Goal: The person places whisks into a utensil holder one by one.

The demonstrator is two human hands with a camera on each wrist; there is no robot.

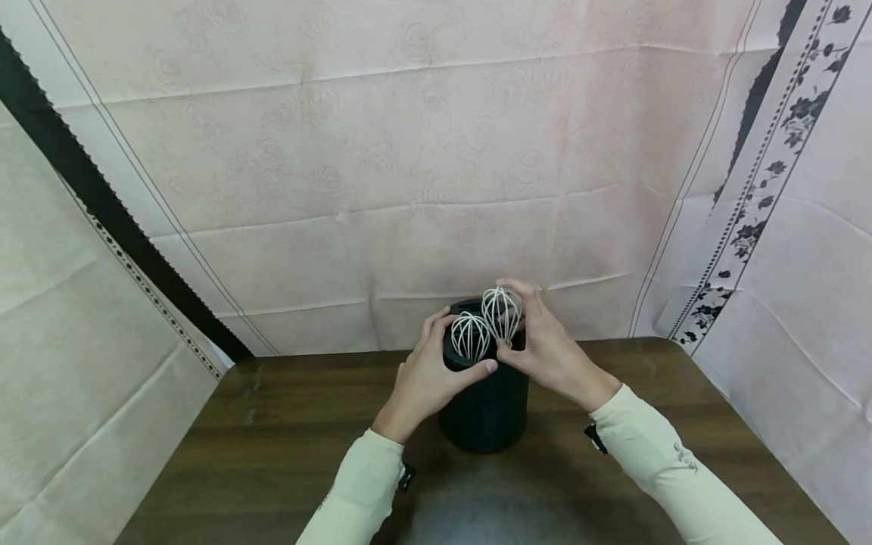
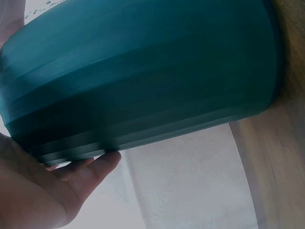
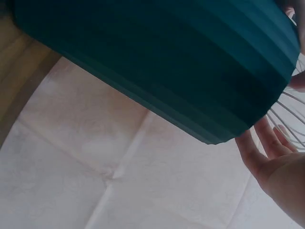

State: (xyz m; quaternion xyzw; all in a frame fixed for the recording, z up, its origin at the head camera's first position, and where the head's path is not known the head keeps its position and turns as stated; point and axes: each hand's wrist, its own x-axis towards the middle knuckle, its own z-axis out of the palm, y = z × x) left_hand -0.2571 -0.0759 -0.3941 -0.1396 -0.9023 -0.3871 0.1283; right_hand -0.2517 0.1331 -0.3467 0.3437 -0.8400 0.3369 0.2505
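Observation:
A dark green container [image 1: 485,412] with faceted sides stands upright on the table, two white wire whisks rising from its mouth. My left hand [image 1: 431,372] holds it at the left of the rim, thumb across the front and fingers toward the back. The left whisk [image 1: 470,335] sits lower, between that thumb and fingers. On the other side, my right hand [image 1: 548,347] grips the wire head of the taller right whisk [image 1: 502,313], index finger at its top and thumb near its base. In the right wrist view, wires show beside the right hand's fingers [image 3: 250,150]. The whisk handles are hidden inside the container.
The brown wooden table [image 1: 293,446] carries the container near its back edge. Behind it hangs a pale creased cloth [image 1: 409,166], with further cloth panels at left and right. A floral border [image 1: 756,204] runs along the right one.

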